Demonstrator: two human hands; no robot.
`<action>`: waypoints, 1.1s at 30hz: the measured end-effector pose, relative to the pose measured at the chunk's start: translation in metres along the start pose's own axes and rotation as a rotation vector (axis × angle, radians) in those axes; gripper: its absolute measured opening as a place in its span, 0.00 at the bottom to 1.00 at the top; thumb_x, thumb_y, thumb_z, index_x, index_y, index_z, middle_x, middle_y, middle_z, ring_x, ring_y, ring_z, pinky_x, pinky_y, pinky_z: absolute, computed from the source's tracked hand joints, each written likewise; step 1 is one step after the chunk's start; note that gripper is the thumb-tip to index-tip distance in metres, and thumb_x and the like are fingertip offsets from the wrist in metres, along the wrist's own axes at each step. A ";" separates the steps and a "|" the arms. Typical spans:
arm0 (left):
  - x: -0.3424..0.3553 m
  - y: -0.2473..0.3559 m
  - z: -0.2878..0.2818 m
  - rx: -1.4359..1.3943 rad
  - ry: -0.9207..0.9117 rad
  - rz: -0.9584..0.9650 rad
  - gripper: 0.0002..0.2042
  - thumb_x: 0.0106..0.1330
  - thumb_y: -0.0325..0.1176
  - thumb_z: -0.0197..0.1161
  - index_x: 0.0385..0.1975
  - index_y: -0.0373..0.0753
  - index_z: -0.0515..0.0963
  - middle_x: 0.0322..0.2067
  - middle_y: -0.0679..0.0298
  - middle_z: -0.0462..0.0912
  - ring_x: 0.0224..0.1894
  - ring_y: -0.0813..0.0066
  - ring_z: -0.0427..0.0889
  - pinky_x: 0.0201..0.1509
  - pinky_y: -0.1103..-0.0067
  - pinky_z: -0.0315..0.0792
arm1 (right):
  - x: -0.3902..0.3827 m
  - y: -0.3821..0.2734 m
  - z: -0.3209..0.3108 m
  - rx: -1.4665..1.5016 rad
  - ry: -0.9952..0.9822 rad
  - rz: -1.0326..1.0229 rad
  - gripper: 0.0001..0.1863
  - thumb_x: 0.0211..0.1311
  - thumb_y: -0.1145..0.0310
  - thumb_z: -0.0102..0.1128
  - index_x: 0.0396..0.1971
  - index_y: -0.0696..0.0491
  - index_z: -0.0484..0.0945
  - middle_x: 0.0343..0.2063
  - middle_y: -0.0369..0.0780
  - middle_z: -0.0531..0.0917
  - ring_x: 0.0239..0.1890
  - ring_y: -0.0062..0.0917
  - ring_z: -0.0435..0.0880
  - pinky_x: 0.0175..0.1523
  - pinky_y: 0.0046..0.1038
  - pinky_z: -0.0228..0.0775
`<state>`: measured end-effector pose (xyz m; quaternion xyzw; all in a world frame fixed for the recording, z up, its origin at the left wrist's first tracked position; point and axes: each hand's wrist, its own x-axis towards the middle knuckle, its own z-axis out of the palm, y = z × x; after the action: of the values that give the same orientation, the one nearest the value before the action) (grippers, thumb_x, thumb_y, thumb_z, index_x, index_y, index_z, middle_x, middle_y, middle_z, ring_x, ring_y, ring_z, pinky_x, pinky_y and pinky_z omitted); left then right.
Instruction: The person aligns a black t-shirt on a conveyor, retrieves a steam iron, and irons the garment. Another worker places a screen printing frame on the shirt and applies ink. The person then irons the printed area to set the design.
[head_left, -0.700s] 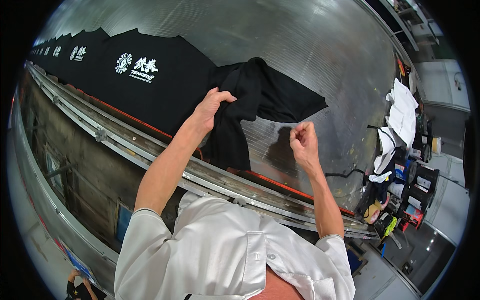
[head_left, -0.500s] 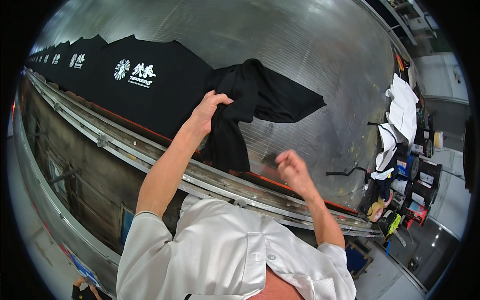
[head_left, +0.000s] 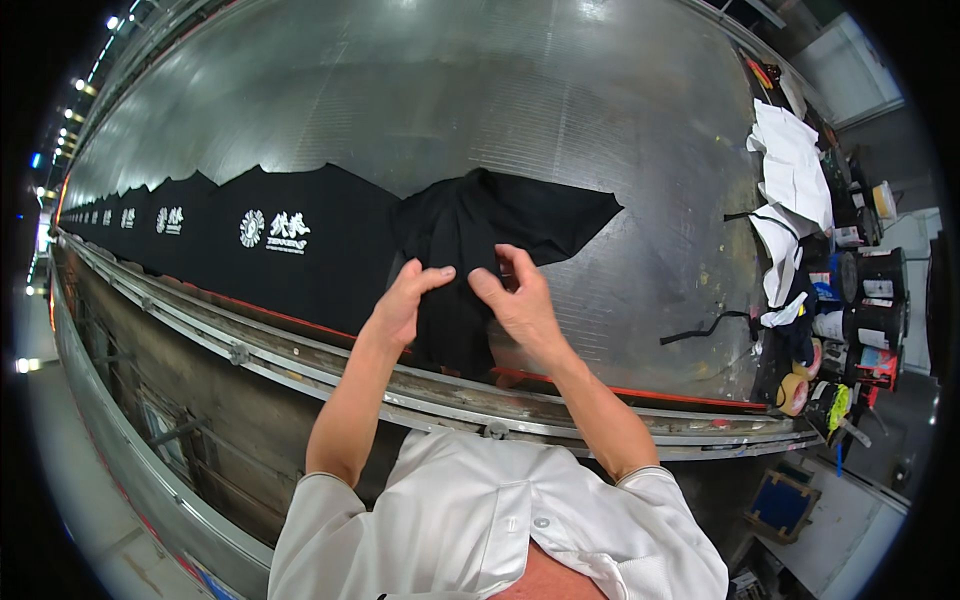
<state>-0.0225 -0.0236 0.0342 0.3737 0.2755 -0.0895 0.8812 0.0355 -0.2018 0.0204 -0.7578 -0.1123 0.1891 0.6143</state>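
Observation:
A loose black fabric piece [head_left: 455,225] lies bunched and folded on the metal table [head_left: 640,290], its pointed end stretching to the right. My left hand [head_left: 402,303] holds the near left part of the bunch, thumb out and the other fingers curled at the cloth. Over the right side of the same folds is my right hand [head_left: 520,305], its thumb and fingers curved and apart. Left of the bunch, a flat black garment panel [head_left: 340,245] bears a white print [head_left: 275,230]. Cloth under my palms is hidden.
More printed black panels [head_left: 170,200] run in a row to the far left. A metal rail [head_left: 330,375] follows the table's near edge. At right are white sheets [head_left: 790,165], a black strap [head_left: 705,328], tape rolls [head_left: 793,393] and several dark tubs [head_left: 880,275].
My right hand has come left from beside the near edge onto the folds. My left hand stays at the bunched cloth. The whole view has shifted, showing more of the table's far side.

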 end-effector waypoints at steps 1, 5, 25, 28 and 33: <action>-0.007 -0.001 0.002 0.041 0.006 -0.004 0.06 0.65 0.27 0.62 0.39 0.35 0.75 0.40 0.61 0.82 0.44 0.72 0.84 0.50 0.76 0.80 | -0.001 0.003 0.008 -0.016 0.045 -0.065 0.24 0.61 0.61 0.67 0.50 0.63 0.75 0.41 0.41 0.82 0.43 0.22 0.79 0.50 0.24 0.70; -0.017 -0.010 -0.015 0.049 0.045 -0.027 0.12 0.68 0.35 0.63 0.43 0.34 0.73 0.44 0.62 0.80 0.48 0.77 0.79 0.53 0.77 0.75 | -0.017 -0.001 -0.012 0.382 0.078 0.172 0.11 0.57 0.70 0.68 0.36 0.60 0.81 0.30 0.31 0.79 0.33 0.13 0.73 0.41 0.19 0.66; -0.060 -0.019 -0.101 0.241 0.221 -0.047 0.16 0.68 0.34 0.63 0.52 0.34 0.75 0.48 0.65 0.81 0.51 0.79 0.78 0.60 0.78 0.69 | -0.155 0.048 -0.157 0.674 0.227 0.623 0.19 0.55 0.73 0.67 0.47 0.59 0.75 0.40 0.39 0.84 0.41 0.22 0.83 0.52 0.25 0.74; -0.061 -0.016 -0.098 0.298 0.232 -0.023 0.15 0.68 0.33 0.63 0.51 0.34 0.75 0.48 0.65 0.82 0.51 0.79 0.78 0.59 0.79 0.68 | -0.172 0.042 -0.191 0.590 0.227 0.540 0.20 0.51 0.77 0.66 0.46 0.60 0.76 0.41 0.40 0.84 0.43 0.22 0.83 0.54 0.25 0.72; -0.063 -0.020 -0.100 0.392 0.218 0.017 0.15 0.67 0.31 0.63 0.51 0.33 0.75 0.48 0.65 0.82 0.51 0.81 0.78 0.59 0.79 0.68 | -0.209 0.063 -0.247 0.464 0.205 0.276 0.09 0.44 0.77 0.64 0.29 0.56 0.75 0.36 0.39 0.82 0.39 0.21 0.77 0.52 0.28 0.66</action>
<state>-0.1243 0.0303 0.0001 0.5475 0.3434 -0.0931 0.7574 -0.0521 -0.5190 0.0332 -0.6201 0.1007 0.2140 0.7480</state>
